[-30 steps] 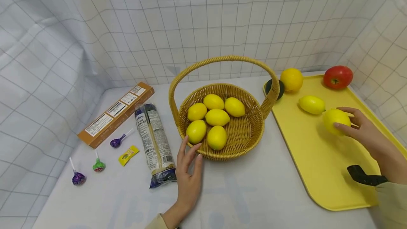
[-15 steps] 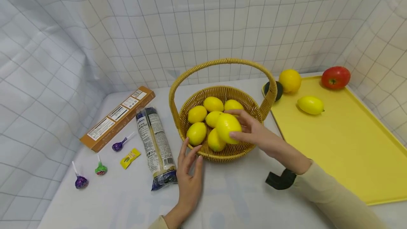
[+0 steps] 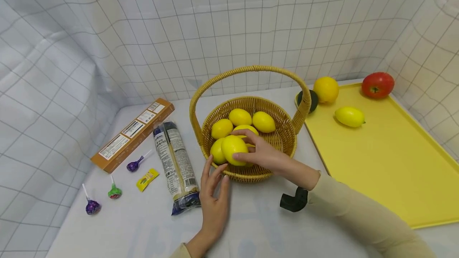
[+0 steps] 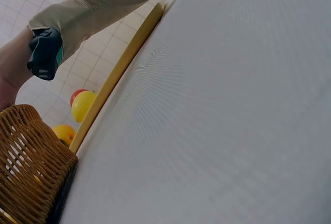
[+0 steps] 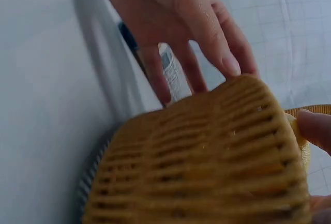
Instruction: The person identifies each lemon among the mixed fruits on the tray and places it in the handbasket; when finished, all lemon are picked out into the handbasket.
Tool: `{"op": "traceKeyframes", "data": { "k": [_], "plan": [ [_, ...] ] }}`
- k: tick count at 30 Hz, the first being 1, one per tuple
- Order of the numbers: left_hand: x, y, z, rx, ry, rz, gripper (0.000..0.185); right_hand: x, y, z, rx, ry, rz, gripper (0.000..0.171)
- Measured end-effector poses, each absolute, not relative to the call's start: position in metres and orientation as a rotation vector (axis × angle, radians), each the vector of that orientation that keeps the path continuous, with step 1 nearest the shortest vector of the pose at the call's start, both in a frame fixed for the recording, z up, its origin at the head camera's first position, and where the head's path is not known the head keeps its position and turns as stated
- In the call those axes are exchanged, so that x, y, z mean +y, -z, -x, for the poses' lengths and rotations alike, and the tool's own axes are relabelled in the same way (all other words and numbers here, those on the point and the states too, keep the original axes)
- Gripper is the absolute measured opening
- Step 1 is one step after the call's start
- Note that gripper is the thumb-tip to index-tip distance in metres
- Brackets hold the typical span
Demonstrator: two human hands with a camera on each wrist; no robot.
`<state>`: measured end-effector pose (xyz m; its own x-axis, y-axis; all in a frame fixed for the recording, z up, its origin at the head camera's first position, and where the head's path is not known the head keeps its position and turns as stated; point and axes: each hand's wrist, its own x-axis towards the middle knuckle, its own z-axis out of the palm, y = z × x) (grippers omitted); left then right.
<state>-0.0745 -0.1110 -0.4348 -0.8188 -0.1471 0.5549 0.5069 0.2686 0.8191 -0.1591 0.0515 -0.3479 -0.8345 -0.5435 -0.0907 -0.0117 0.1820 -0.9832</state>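
Observation:
My right hand (image 3: 267, 153) grips a yellow lemon (image 3: 234, 150), thumb in front, low over the near left of the wicker basket (image 3: 251, 177). Whether it touches the lemons under it I cannot tell. Several other lemons, such as the right-hand lemon (image 3: 263, 122), lie in the basket; the held lemon and the hand partly cover some. My left hand (image 3: 214, 204) rests its fingertips at the near left rim, fingers spread. In the right wrist view, those left fingers (image 5: 189, 69) touch the basket's woven edge (image 5: 201, 151).
To the right, a yellow tray (image 3: 380, 170) bears one lemon (image 3: 349, 116), an orange (image 3: 325, 89), a dark green fruit (image 3: 311, 101) and a red fruit (image 3: 377, 85). Leftward lie a plastic pack (image 3: 177, 166), a brown box (image 3: 132, 134), a candy (image 3: 147, 179) and lollipops (image 3: 114, 191).
The right hand has carried the lemon from the tray leftward over the basket and lowered it toward the near left lemons. The left hand has stayed at the rim.

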Motion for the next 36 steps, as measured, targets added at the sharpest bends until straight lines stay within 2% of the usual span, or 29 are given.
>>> {"op": "traceKeyframes", "data": {
  "k": [6, 12, 18, 21, 27, 31, 34, 36],
  "plan": [
    [-0.111, 0.429, 0.073, -2.005, 1.599, 0.332, 0.030, 0.068, 0.354, 0.164, 2.160, 1.534, 0.646, 0.058],
    [-0.111, 0.430, 0.076, -2.005, 1.592, 0.330, 0.030, 0.068, 0.358, 0.176, 2.176, 1.319, 0.658, 0.053],
    [-0.106, 0.409, 0.066, -1.989, 1.602, 0.338, 0.028, 0.069, 0.359, 0.174, 2.442, 1.059, 0.884, 0.044],
    [-0.105, 0.404, 0.063, -1.998, 1.599, 0.335, 0.028, 0.081, 0.351, 0.167, 2.543, 1.086, 0.965, 0.042],
    [-0.102, 0.401, 0.065, -2.003, 1.575, 0.342, 0.028, 0.157, 0.320, 0.149, 2.450, 1.332, 0.943, 0.036],
    [-0.103, 0.400, 0.067, -1.988, 1.566, 0.351, 0.028, 0.225, 0.308, 0.160, 2.417, 1.544, 0.884, 0.032],
    [-0.104, 0.402, 0.067, -1.977, 1.580, 0.349, 0.028, 0.271, 0.319, 0.181, 2.388, 1.838, 0.701, 0.030],
    [-0.103, 0.405, 0.066, -1.976, 1.583, 0.355, 0.029, 0.294, 0.332, 0.196, 2.367, 2.036, 0.458, 0.030]
  ]
}}
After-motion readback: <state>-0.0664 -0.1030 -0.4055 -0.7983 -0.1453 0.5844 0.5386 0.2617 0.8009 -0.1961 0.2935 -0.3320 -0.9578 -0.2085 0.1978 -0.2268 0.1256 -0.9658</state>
